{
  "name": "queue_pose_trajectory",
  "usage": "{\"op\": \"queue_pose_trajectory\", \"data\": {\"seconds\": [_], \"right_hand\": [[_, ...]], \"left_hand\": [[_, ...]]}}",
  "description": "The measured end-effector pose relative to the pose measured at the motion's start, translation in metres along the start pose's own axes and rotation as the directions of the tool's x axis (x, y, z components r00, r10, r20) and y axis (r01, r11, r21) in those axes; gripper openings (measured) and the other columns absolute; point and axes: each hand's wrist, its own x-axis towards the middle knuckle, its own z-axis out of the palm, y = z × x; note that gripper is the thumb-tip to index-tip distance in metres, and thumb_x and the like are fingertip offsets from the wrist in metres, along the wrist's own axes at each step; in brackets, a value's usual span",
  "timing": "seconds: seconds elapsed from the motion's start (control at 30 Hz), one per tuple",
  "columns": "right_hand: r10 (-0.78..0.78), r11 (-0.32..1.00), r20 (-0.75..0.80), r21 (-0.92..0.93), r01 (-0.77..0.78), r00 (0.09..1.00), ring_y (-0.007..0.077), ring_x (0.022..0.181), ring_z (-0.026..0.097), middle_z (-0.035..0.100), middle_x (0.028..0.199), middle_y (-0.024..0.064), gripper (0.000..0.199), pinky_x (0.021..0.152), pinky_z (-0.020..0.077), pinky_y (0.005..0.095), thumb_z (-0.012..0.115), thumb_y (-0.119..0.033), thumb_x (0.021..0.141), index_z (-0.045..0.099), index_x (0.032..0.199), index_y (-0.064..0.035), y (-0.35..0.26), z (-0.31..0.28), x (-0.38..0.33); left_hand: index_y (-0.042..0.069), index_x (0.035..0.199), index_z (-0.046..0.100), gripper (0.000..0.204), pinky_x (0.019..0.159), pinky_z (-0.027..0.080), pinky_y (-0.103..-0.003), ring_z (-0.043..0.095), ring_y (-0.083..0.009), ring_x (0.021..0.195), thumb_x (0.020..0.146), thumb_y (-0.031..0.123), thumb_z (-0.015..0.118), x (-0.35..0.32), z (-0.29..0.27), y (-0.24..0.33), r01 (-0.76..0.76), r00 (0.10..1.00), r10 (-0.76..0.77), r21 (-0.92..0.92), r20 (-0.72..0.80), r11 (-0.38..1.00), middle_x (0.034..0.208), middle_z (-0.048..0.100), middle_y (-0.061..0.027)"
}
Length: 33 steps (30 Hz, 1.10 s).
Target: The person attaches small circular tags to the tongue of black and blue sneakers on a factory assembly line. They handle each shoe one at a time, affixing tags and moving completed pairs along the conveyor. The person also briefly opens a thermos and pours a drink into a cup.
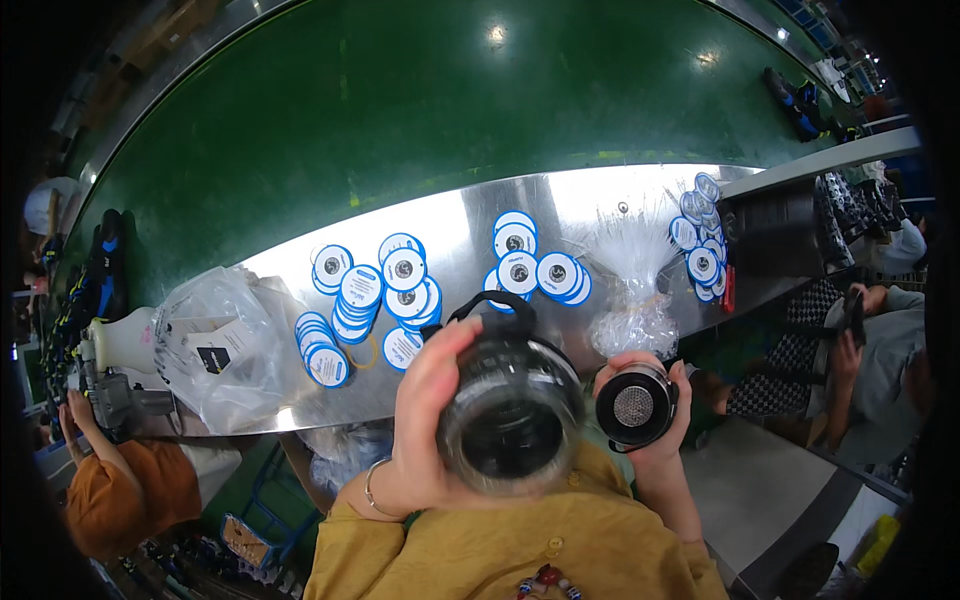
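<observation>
My left hand (pixel 425 410) is wrapped round a clear glass bottle (pixel 515 365) with a dark round inside and a black loop (pixel 505 300) at its far side. The bottle is close to the camera, tipped so that one round end faces up. To its right, my right hand (pixel 672 415) grips a black round lid (pixel 635 410) with a metal mesh disc in its middle. The lid and the bottle are apart. Beyond them, on the metal table, lie several round white cards (pixel 517 272) with blue edges.
More round cards (pixel 403 270) lie in piles on the metal table (pixel 450 215). A bundle of clear plastic strands (pixel 637 270), a clear plastic bag (pixel 225 350) and a red pen-like item (pixel 729 290) are there too. Beyond runs a green belt (pixel 420 110). Other people stand at both sides.
</observation>
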Motion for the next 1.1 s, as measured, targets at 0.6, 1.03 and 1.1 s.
{"op": "queue_pose_trajectory", "data": {"seconds": [0.6, 1.03, 1.1], "right_hand": [[0.066, 0.98, -0.032, -0.185, -0.071, 0.997, 0.0177, 0.094, 0.066, 0.064, 0.11, 0.0112, 0.059, 0.063, 0.0571, 0.0307, 0.023, -0.049, 0.103, 0.046, 0.131, -0.0026, 0.005, 0.028, 0.02], [0.017, 0.996, 0.162, -0.094, -0.002, 0.987, 0.0225, 0.11, 0.059, 0.053, 0.121, 0.0116, 0.062, 0.091, 0.0534, 0.0392, 0.07, -0.008, 0.077, 0.038, 0.13, -0.0012, 0.009, 0.011, 0.024], [-0.008, 0.997, 0.139, -0.077, 0.018, 0.99, 0.0205, 0.114, 0.055, 0.053, 0.122, 0.0114, 0.065, 0.097, 0.0485, 0.0344, 0.072, -0.008, 0.076, 0.038, 0.131, -0.0008, 0.004, 0.017, 0.021]], "left_hand": [[0.007, 0.124, 0.042, 0.035, 0.086, 0.047, -0.064, 0.062, -0.0492, 0.098, 0.092, 0.019, 0.052, 0.004, 0.003, 0.054, -0.067, 0.966, 0.044, -0.085, -0.254, 0.994, 0.12, 0.054, -0.0312], [-0.004, 0.141, 0.03, 0.119, 0.095, 0.047, -0.046, 0.054, -0.0378, 0.114, 0.052, 0.043, 0.093, -0.003, -0.011, 0.022, -0.115, 0.992, 0.116, 0.033, -0.052, 0.993, 0.13, 0.046, -0.0328], [-0.005, 0.142, 0.03, 0.112, 0.099, 0.045, -0.044, 0.053, -0.0359, 0.118, 0.056, 0.032, 0.091, -0.005, -0.01, 0.017, -0.023, 1.0, 0.023, 0.014, -0.003, 1.0, 0.132, 0.046, -0.0301]]}}
